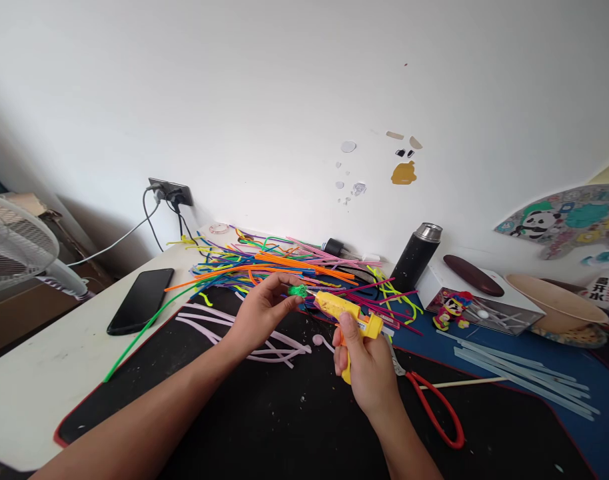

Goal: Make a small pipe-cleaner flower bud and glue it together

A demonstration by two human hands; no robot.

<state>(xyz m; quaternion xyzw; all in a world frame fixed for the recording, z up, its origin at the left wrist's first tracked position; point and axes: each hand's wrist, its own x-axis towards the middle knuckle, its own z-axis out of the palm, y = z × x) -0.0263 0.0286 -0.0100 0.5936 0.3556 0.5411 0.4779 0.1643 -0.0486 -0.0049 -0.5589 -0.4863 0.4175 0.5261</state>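
Note:
Between the thumb and fingers of my left hand [264,310] is a small green fuzzy piece [298,291]. My right hand [367,363] is wrapped round the handle of a yellow glue gun [339,305]. The gun's nozzle points left and meets or nearly meets the green piece; whether they touch is hard to tell. Behind both hands lies a pile of coloured pipe cleaners [284,261]. Pale pink pipe cleaners [204,322] rest on the black mat [284,427], and a small pink coil [318,340] lies between my hands.
Red-handled pliers [454,433] lie right of my right hand, near pale glue sticks [524,377]. A black thermos [417,257], a white box [434,297] and a small figure [452,311] stand at the back right. A phone [140,301] and a fan [19,247] are left.

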